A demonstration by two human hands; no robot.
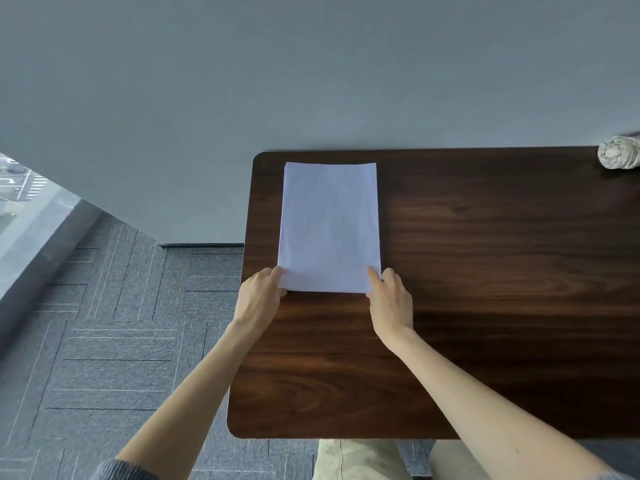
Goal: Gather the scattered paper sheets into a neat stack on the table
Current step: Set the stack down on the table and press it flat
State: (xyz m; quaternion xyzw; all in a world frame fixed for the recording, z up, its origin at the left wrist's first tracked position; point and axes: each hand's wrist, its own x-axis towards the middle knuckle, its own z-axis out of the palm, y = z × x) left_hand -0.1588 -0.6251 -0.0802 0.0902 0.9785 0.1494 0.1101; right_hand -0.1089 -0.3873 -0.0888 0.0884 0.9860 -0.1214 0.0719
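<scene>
the left hand (259, 296) pinches the near left corner of a squared-up stack of white paper sheets (329, 226), thumb lying on top and the other fingers curled in at the edge below it. the right hand (391, 303) grips the near right corner in much the same way, one digit resting on the top sheet and the rest bent against the stack's right side; how far they reach beneath the paper i cannot tell. the stack runs straight away from both hands, lying flat with its edges lined up, its far end close to the back edge of the dark brown wooden table (485, 271) and its left side near the table's rounded far left corner. both bare forearms come in over the near edge of the table, a grey knitted sleeve (121, 471) showing at the left elbow. far off to the right of the right hand, at the back edge of the table, sits a crumpled whitish bundle (620, 152), well apart from the stack. below the arms are pale beige trousers (360, 459). out to the left of the left hand spreads grey patterned carpet tile (104, 341), and beyond the stack rises a plain grey wall (277, 81).
</scene>
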